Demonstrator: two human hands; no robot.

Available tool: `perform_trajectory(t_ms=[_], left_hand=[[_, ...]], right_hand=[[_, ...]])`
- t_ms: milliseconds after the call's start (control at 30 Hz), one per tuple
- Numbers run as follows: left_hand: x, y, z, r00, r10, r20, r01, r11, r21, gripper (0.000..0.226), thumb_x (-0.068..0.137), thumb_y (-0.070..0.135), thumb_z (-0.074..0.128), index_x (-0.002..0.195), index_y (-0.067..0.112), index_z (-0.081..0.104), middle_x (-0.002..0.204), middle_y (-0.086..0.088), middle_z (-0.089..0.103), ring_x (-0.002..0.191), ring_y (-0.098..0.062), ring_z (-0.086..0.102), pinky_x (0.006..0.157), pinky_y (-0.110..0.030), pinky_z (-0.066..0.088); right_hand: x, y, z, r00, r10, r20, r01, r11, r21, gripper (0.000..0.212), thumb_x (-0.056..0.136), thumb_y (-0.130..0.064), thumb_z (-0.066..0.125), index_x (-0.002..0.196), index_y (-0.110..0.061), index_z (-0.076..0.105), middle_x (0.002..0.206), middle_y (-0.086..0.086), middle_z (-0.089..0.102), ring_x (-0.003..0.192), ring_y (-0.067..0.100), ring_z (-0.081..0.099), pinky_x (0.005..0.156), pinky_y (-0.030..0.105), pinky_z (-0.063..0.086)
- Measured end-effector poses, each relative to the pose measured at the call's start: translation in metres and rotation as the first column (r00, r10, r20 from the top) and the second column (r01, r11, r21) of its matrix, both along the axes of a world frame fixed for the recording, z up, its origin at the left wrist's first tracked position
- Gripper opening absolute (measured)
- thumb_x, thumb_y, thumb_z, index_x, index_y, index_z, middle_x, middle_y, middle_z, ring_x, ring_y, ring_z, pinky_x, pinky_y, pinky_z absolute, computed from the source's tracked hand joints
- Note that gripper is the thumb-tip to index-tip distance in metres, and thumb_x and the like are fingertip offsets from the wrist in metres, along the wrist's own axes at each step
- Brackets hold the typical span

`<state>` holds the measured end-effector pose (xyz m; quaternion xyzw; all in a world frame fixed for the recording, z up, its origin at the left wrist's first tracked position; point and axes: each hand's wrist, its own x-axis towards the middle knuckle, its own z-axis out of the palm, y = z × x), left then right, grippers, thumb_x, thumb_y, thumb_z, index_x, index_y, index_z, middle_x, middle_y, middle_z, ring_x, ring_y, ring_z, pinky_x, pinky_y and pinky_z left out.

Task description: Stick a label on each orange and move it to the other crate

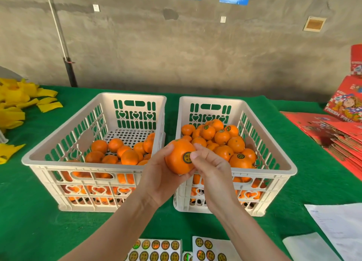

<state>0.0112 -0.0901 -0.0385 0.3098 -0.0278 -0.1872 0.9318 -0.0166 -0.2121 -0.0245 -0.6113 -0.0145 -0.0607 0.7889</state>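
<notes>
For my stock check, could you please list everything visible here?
left crate: one, white, table's left; holds unlabelled oranges
right crate: one, white, beside it; holds labelled oranges
held orange: one, orange, over the crates' near rims; carries a round label
label sheets: at least two, white, near edge
foam nets: many, yellow, far left
cartons: a stack, red, right
papers: two, white, near right
tablecloth: one, green, under everything
left hand: one, grips held orange
right hand: one, fingertip on label
</notes>
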Motion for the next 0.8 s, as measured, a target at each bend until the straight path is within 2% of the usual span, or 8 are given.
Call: perform_trajectory(t_ms=[133,333,400,467,567,633,733,800], left_hand=[[0.001,-0.002,0.001,1.000,0.002,-0.003,-0.002,0.999,0.046,0.038,0.089,0.023,0.053,0.124,0.008,0.056,0.121,-0.021,0.063,0.106,-0.032,0.065,0.090,-0.046,0.053],[0.001,-0.001,-0.001,1.000,-0.001,0.012,0.000,0.997,0.076,0.042,0.085,0.022,0.058,0.125,0.009,0.055,0.122,-0.020,0.063,0.106,-0.032,0.063,0.093,-0.047,0.050],[0.001,-0.001,-0.001,1.000,0.000,0.011,-0.001,0.996,0.093,0.047,0.083,0.022,0.060,0.128,0.010,0.054,0.123,-0.020,0.062,0.105,-0.033,0.063,0.089,-0.045,0.053],[0.002,0.000,-0.001,1.000,-0.002,0.019,0.000,0.995,0.103,0.051,0.079,0.022,0.061,0.128,0.010,0.054,0.122,-0.020,0.062,0.104,-0.033,0.064,0.087,-0.045,0.054],[0.002,0.000,-0.003,1.000,0.003,0.031,-0.006,0.992,0.124,0.055,0.075,0.023,0.062,0.128,0.011,0.054,0.122,-0.019,0.063,0.105,-0.032,0.064,0.090,-0.046,0.052],[0.004,0.001,-0.006,0.999,0.009,0.031,-0.013,0.991,0.131,0.055,0.073,0.023,0.063,0.126,0.012,0.055,0.118,-0.019,0.065,0.102,-0.032,0.065,0.088,-0.047,0.053],[0.005,0.001,-0.010,1.000,0.018,0.005,-0.018,0.992,0.125,0.051,0.069,0.023,0.064,0.120,0.014,0.059,0.108,-0.017,0.069,0.092,-0.030,0.069,0.078,-0.045,0.057],[0.005,0.000,-0.013,1.000,0.027,0.012,-0.029,0.988,0.149,0.048,0.070,0.022,0.063,0.117,0.013,0.061,0.105,-0.015,0.070,0.089,-0.028,0.069,0.071,-0.042,0.058]], right_hand=[[0.002,0.003,-0.003,0.997,-0.059,0.046,0.062,0.997,-0.049,0.024,0.082,-0.012,0.068,0.060,-0.023,0.070,0.116,-0.014,0.060,0.114,0.008,0.053,0.082,0.025,0.045],[0.005,0.002,-0.010,0.985,-0.097,0.143,0.128,0.966,-0.226,0.019,0.085,-0.015,0.067,0.069,-0.024,0.067,0.116,-0.015,0.058,0.111,-0.002,0.051,0.070,0.006,0.045],[0.006,0.002,-0.014,0.973,-0.108,0.205,0.170,0.934,-0.313,0.011,0.086,-0.015,0.066,0.076,-0.020,0.066,0.116,-0.014,0.056,0.113,-0.003,0.049,0.081,0.014,0.047],[0.006,0.002,-0.017,0.959,-0.114,0.261,0.207,0.908,-0.364,0.005,0.086,-0.014,0.066,0.081,-0.015,0.064,0.115,-0.011,0.056,0.115,0.000,0.049,0.090,0.031,0.050],[0.004,0.002,-0.023,0.933,-0.132,0.334,0.263,0.885,-0.385,0.005,0.085,-0.015,0.067,0.085,-0.013,0.062,0.114,-0.010,0.055,0.116,0.004,0.049,0.093,0.045,0.047],[0.003,0.004,-0.026,0.922,-0.141,0.361,0.280,0.888,-0.366,0.011,0.085,-0.015,0.068,0.092,-0.016,0.060,0.113,-0.013,0.055,0.115,0.005,0.050,0.093,0.044,0.048],[0.003,0.001,-0.031,0.945,-0.122,0.304,0.208,0.940,-0.271,0.047,0.082,-0.016,0.072,0.119,-0.027,0.046,0.114,-0.016,0.055,0.108,0.004,0.054,0.086,0.028,0.051],[0.003,-0.003,-0.036,0.964,-0.066,0.257,0.140,0.949,-0.282,0.057,0.083,-0.024,0.072,0.129,-0.032,0.039,0.120,-0.016,0.054,0.110,0.001,0.054,0.089,0.026,0.050]])
